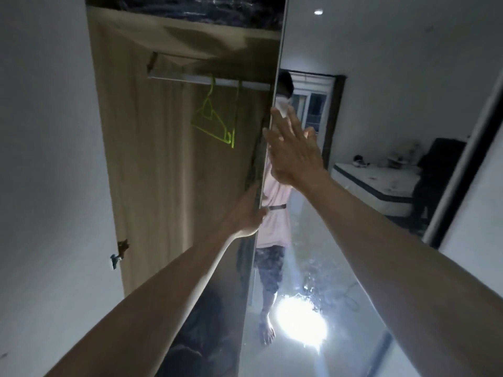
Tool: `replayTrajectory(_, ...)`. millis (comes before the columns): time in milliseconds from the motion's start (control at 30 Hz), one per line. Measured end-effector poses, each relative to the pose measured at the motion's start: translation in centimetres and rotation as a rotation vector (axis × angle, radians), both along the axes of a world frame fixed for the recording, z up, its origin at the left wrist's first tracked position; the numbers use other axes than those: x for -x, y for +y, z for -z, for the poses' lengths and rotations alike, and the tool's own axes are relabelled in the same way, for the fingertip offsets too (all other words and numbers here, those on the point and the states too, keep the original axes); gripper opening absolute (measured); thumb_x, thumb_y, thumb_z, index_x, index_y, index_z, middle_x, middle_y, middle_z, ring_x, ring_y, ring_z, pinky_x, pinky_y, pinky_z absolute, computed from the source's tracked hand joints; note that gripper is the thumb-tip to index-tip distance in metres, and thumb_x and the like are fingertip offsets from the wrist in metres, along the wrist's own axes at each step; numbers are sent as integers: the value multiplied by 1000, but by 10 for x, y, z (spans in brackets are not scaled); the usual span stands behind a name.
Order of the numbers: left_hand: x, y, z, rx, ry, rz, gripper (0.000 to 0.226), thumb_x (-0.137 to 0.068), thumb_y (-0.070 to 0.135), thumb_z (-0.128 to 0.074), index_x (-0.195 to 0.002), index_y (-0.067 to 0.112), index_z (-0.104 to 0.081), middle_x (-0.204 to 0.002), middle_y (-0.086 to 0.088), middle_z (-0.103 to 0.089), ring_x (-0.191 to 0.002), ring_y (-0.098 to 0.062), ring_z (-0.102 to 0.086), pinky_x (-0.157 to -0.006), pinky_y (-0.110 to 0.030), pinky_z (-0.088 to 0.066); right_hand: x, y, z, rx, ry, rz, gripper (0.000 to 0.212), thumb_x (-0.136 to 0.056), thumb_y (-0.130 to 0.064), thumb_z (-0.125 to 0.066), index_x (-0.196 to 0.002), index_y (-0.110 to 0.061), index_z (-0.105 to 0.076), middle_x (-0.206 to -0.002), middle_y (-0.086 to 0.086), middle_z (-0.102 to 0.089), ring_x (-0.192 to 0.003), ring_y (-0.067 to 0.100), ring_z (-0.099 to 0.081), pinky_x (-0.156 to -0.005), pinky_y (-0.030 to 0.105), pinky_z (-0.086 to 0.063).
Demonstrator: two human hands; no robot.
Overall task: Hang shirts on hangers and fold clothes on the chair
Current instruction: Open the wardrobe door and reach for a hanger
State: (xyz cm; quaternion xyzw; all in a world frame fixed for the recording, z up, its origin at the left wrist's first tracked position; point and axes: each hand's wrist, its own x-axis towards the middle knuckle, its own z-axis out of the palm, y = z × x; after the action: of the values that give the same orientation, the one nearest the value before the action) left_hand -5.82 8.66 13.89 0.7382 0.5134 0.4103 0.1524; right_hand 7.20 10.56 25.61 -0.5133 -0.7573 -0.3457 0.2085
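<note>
Hangers [215,119] hooked on rail [206,80], seemingly tilted; left hand [249,213] gripping mirrored door [268,159] edge, right hand [292,148] flat, fingers spread.

There is one view only, from a wide-angle camera worn on the person's head. It faces forward, close up to the edge of a mirrored wardrobe door [272,159], and is tilted so the door edge slants. Left of that edge it looks into the open wardrobe; right of it, the mirror shows the room behind the camera.
</note>
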Motion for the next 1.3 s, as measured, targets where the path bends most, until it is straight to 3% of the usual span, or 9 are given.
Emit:
replayTrajectory(67,-1,12,-3,32,-42,50,25,-96,7,-56,-120,-1,-52,-107,-12,-59,-97,-23,-59,-77,-2,-41,3,1,4,-3,-17,40,72,-88,-26,-63,-153,-30,-29,-166,3,11,-152,32,13,-115,67,-18)
replayTrajectory(200,1,35,-2,15,-166,84,25,-91,26,-55,-91,1,-55,-80,-17,-63,-78,-32,-63,-79,-45,-52,9,-9,2,-31,-8,99,68,-87,-26,-65,-149,-27,-37,-167,4,2,-153,33,2,-111,63,-28)
replayTrajectory(433,4,20,4,65,-309,215,26,-90,31,-71,-80,13,-54,-66,2,-53,-60,-12,-49,-65,-28,-40,18,-44,1,-60,55,129,48,-94,-26,-53,-142,-25,-46,-167,4,0,-153,30,0,-108,60,-36)
replayTrajectory(567,11,-10,-8,215,-281,387,32,-84,38,-76,-97,12,-62,-97,-21,-65,-90,-31,-67,-76,-47,-60,17,-71,-17,-204,84,154,36,-93,-32,-56,-127,-23,-56,-166,7,-6,-152,32,-4,-110,63,-32)
replayTrajectory(767,-6,-63,-23,427,-241,687,42,-72,15,-87,-110,13,-69,-99,-14,-74,-92,-28,-73,-77,-55,-60,0,-135,-43,-328,58,214,38,-91,-39,-54,-123,-21,-57,-166,8,-7,-153,31,1,-118,58,-20)
replayTrajectory(967,-64,-122,-34,488,-144,917,72,-64,2,-90,-126,19,-58,-109,-1,-74,-101,-19,-71,-85,-43,-60,-47,-210,-56,-413,45,292,48,-78,-22,-57,-125,-13,-57,-166,8,-10,-152,36,-2,-113,58,-31)
replayTrajectory(1067,-102,-148,-36,314,-79,955,112,-56,16,-97,-146,32,-31,-134,11,-59,-125,-8,-56,-102,-36,-50,-78,-245,-57,-452,72,282,61,-75,-12,-55,-135,-8,-52,-166,10,-11,-152,36,-4,-108,56,-38)
replayTrajectory(1167,-142,-171,-33,64,-48,991,142,-52,40,-98,-153,46,0,-160,23,-15,-148,-2,-19,-118,-34,-27,-107,-274,-56,-485,113,313,71,-76,-4,-50,-146,-7,-41,-166,10,-9,-153,34,-3,-102,52,-45)
replayTrajectory(1300,-194,-204,-29,-152,94,904,149,-59,60,-87,-148,41,31,-156,26,32,-147,-1,23,-125,-43,-3,-152,-307,-58,-453,95,461,77,-82,-5,-56,-154,-10,-27,-167,7,2,-153,33,6,-105,55,-43)
